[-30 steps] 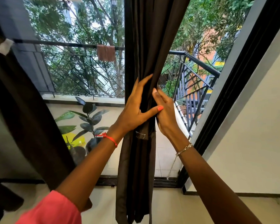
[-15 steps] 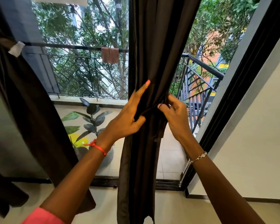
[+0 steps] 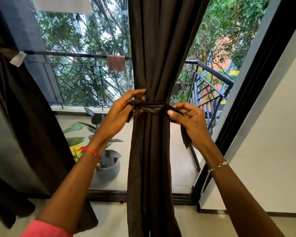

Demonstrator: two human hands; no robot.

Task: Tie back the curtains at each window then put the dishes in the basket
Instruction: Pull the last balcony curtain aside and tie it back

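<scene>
A dark brown curtain (image 3: 152, 48) hangs gathered in the middle of the window. A matching fabric tie-back band (image 3: 151, 107) runs across its front at hand height. My left hand (image 3: 121, 111) pinches the band's left end beside the curtain. My right hand (image 3: 186, 118) pinches the right end, and a loose tail of the band hangs below that hand. A second dark curtain (image 3: 24, 125) hangs at the far left. No dishes or basket are in view.
Behind the glass is a balcony with a black railing (image 3: 210, 71), a potted plant (image 3: 108, 161) and a cloth (image 3: 116, 63) on the rail. A white wall (image 3: 272, 142) stands to the right. The black window frame (image 3: 256, 79) slants beside it.
My hands have come off the bunched curtain and drawn the band's two ends out to either side, so the band now lies across the curtain's front.
</scene>
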